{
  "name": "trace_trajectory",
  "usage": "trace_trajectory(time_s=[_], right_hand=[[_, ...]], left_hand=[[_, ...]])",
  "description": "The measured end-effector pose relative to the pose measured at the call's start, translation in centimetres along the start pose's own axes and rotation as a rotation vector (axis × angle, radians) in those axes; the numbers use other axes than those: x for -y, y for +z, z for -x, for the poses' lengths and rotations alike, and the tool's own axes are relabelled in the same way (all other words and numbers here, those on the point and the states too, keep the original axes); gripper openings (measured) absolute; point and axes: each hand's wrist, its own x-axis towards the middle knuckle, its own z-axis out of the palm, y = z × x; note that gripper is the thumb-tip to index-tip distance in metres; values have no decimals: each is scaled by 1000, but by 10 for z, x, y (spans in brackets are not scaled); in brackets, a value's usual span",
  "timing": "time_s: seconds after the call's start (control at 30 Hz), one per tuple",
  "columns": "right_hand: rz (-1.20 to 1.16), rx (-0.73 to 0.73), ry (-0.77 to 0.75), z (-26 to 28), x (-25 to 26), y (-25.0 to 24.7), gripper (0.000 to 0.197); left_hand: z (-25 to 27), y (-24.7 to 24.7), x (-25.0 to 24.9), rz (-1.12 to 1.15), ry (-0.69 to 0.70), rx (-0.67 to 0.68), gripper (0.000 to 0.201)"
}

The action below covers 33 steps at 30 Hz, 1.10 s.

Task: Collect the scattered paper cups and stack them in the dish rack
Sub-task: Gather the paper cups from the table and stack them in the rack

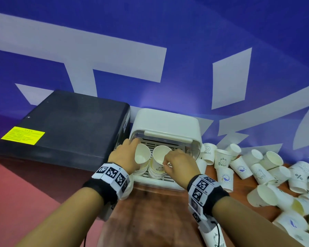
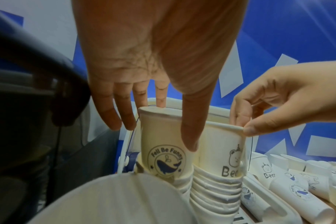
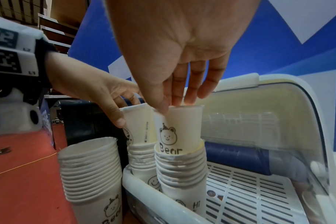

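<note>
The white dish rack [image 1: 157,182] has its lid raised and holds two stacks of paper cups side by side. My left hand [image 1: 136,150] grips a whale-print cup [image 2: 161,144] that sits partly nested in the left stack, thumb on its side and fingers at the rim. My right hand [image 1: 167,162] pinches the rim of a "Bear" cup [image 3: 180,128] that sits partly nested in the right stack [image 3: 180,168]. Both cups stand upright, mouths up. Many loose cups [image 1: 275,175] lie scattered on the wooden table to the right of the rack.
A third cup stack [image 3: 90,171] stands on the table just left of the rack, outside it. A black box [image 1: 64,125] with a yellow label sits to the left. A blue and white wall is behind. The slotted rack floor [image 3: 249,189] lies bare to the right of the stacks.
</note>
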Motion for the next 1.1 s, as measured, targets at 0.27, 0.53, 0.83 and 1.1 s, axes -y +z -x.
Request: trace_trajectory(time_s=[0.27, 0.53, 0.83, 1.1], right_hand=[[-47, 35, 13, 1, -5, 11, 27], [-92, -17, 105, 25, -21, 1, 30], [-118, 49, 399, 96, -63, 4, 25], [-154, 76, 614, 142, -111, 3, 24]], left_hand=[[-3, 3, -2, 16, -20, 59, 90], [18, 1, -25, 110, 230, -29, 75], [31, 44, -94, 123, 534, 96, 47], [42, 91, -126, 4, 569, 281, 56]])
